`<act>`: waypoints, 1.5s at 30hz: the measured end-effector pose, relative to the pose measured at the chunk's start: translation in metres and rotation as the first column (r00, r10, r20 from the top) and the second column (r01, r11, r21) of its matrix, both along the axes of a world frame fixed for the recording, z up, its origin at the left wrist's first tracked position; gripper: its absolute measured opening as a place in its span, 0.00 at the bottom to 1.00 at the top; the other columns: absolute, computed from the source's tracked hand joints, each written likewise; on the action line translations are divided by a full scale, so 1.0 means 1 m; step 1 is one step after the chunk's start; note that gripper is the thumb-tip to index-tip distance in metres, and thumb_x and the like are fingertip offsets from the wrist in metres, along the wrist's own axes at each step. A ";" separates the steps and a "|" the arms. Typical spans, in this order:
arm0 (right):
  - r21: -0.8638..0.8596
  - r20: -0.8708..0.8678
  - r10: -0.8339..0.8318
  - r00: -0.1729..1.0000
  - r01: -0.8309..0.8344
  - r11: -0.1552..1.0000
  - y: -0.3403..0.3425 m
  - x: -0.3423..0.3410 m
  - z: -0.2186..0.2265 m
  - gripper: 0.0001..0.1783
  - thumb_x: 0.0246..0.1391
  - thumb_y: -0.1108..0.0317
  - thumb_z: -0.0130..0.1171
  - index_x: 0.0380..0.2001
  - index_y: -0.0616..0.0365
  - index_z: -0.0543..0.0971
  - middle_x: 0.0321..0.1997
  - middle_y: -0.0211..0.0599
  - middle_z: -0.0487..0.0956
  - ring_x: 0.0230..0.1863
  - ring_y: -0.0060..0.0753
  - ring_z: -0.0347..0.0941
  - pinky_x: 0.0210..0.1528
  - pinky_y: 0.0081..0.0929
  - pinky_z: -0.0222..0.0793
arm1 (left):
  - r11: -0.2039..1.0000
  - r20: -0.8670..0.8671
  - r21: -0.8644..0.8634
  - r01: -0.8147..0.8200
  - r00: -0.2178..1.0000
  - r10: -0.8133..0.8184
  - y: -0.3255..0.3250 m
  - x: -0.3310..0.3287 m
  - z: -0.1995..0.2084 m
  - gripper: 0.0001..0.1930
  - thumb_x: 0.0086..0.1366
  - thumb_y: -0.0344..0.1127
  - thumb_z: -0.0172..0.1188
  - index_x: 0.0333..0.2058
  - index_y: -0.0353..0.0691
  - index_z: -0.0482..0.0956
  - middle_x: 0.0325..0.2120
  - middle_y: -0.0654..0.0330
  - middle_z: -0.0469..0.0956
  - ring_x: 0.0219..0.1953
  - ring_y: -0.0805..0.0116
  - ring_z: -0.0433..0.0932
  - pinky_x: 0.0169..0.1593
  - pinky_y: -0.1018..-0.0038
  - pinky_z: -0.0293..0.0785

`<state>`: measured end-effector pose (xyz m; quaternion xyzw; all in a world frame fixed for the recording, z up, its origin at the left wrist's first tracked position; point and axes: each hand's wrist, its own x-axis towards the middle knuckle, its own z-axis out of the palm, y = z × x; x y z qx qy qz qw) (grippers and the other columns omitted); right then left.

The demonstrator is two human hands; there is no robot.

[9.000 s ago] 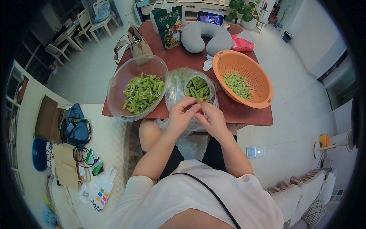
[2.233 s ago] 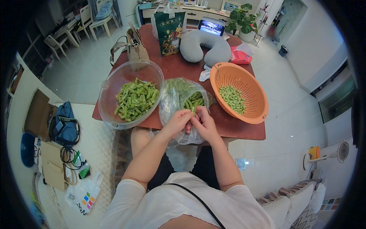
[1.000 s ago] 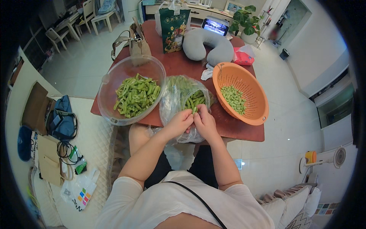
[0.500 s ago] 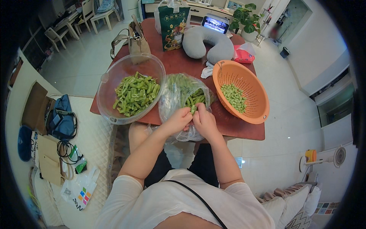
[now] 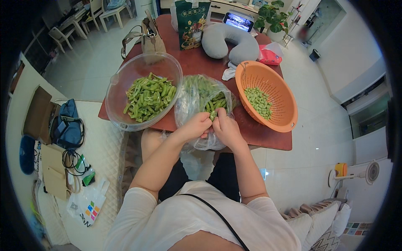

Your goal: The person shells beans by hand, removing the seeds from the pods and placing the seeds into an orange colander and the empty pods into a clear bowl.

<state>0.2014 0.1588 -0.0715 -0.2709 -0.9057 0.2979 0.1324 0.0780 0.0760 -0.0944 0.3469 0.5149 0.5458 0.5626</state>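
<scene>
Over the near edge of the table, my left hand and my right hand meet, both closed on one green soybean pod. Just beyond them lies a clear plastic bag, open at the top, with whole green pods inside. Left of the bag stands a big clear bowl holding a heap of split, flattened-looking pods. On the right, a tilted orange colander has shelled green beans gathered at its bottom.
Further back on the red-brown table are a beige handbag, a green gift bag, a grey neck pillow, a propped phone and a pink pack of wipes. A cream couch runs along my left.
My hands stay together at the pod, with slight finger movement on it. The whole view has shifted a little, so the table's things sit slightly higher.
</scene>
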 end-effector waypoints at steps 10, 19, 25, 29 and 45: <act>-0.068 -0.080 0.003 0.997 -0.008 0.998 0.004 0.002 -0.003 0.16 0.54 0.64 0.39 0.42 0.63 0.63 0.30 0.60 0.75 0.35 0.59 0.71 0.36 0.47 0.65 | 0.998 0.056 -0.059 -0.003 0.998 0.006 -0.003 0.001 0.008 0.08 0.61 0.29 0.40 0.32 0.36 0.69 0.20 0.64 0.66 0.17 0.79 0.61 0.17 0.81 0.59; -0.296 -0.406 -0.138 0.903 0.013 0.955 -0.002 0.005 -0.014 0.19 0.50 0.72 0.48 0.48 0.55 0.67 0.28 0.38 0.72 0.28 0.34 0.72 0.31 0.27 0.67 | 0.998 0.121 -0.065 -0.011 0.992 0.019 -0.004 0.000 0.013 0.09 0.60 0.32 0.40 0.28 0.34 0.69 0.19 0.62 0.69 0.13 0.79 0.62 0.16 0.80 0.61; -0.116 -0.597 -0.002 0.802 -0.084 0.990 0.000 0.006 -0.016 0.15 0.47 0.78 0.52 0.41 0.58 0.75 0.37 0.35 0.68 0.27 0.21 0.67 0.29 0.17 0.64 | 0.999 0.114 -0.048 -0.017 0.993 0.023 -0.004 0.000 0.011 0.09 0.63 0.35 0.41 0.31 0.36 0.67 0.20 0.61 0.69 0.14 0.79 0.61 0.15 0.80 0.60; -0.089 -0.633 0.001 0.774 -0.074 0.993 0.002 0.006 -0.021 0.12 0.46 0.79 0.55 0.37 0.60 0.77 0.37 0.35 0.68 0.28 0.22 0.68 0.29 0.17 0.65 | 0.998 0.088 -0.055 -0.022 0.996 0.026 -0.003 0.003 0.013 0.09 0.63 0.34 0.41 0.32 0.36 0.68 0.20 0.62 0.69 0.13 0.79 0.61 0.15 0.81 0.61; -0.214 -0.672 -0.063 0.738 -0.112 0.970 -0.002 0.007 -0.024 0.12 0.45 0.80 0.58 0.37 0.65 0.76 0.46 0.42 0.74 0.40 0.27 0.72 0.37 0.18 0.70 | 1.000 -0.027 0.009 0.008 1.000 -0.008 -0.006 0.004 0.017 0.11 0.63 0.34 0.40 0.28 0.35 0.69 0.19 0.63 0.70 0.11 0.80 0.63 0.15 0.82 0.61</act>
